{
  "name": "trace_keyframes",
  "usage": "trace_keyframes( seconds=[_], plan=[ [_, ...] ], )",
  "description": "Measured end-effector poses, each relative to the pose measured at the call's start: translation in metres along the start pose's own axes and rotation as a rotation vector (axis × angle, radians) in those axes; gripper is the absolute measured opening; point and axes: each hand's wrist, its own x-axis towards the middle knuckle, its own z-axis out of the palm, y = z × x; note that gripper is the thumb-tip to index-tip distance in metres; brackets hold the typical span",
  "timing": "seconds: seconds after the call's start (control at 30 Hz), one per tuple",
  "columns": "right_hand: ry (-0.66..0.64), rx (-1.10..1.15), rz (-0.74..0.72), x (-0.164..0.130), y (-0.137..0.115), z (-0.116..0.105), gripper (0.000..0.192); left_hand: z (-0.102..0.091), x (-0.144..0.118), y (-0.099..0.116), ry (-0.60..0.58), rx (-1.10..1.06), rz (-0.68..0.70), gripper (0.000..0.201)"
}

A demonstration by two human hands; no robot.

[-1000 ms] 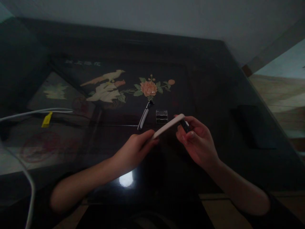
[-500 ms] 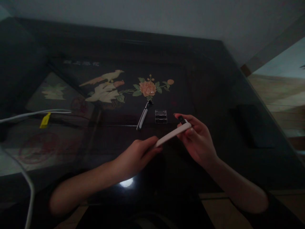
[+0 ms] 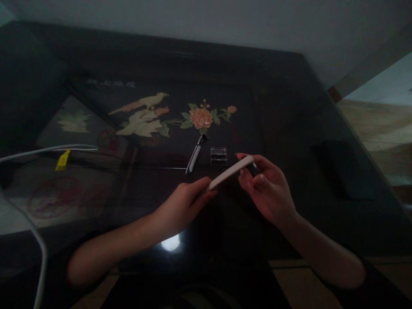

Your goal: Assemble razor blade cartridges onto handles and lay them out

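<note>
My left hand (image 3: 185, 204) grips the near end of a long, flat, pale bar (image 3: 228, 173) with a rounded far end; its exact kind I cannot tell. In my right hand (image 3: 268, 186), thumb and fingers are closed on a small dark, shiny block (image 3: 252, 168). The bar's far end lies right beside this block; whether they touch I cannot make out. Beyond my hands, a razor (image 3: 194, 159) with a white and black handle lies on the dark table. To its right is a small clear case (image 3: 219, 156) with black pieces inside.
The glossy black table (image 3: 289, 128) carries a bird and flower inlay (image 3: 200, 117). A dark flat object (image 3: 346, 171) lies at the right. White cables (image 3: 41, 154) with a yellow tag (image 3: 63, 160) run in from the left. A pale wall stands behind the table.
The bar's far end has moved up and slightly left, from the near side of the dark block to its far side. The right hand keeps hold of the block. The razor and case have not moved.
</note>
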Motion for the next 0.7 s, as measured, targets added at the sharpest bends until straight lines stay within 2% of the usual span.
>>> trace_keyframes(
  seconds=[0.17,0.37,0.7],
  plan=[
    [-0.025,0.044,-0.014,-0.0009,0.0009,0.0000,0.034,-0.0002,0.0016,-0.0011,0.037,-0.015,0.008,0.023],
    [-0.010,-0.005,-0.010,0.0005,-0.0014,0.0010,0.040,0.0025,-0.0013,0.0000,-0.021,-0.033,0.011,0.021],
    [0.020,-0.004,-0.006,0.0019,-0.0018,-0.0011,0.037,0.0044,-0.0041,0.0030,-0.085,-0.040,0.044,0.021]
  ],
)
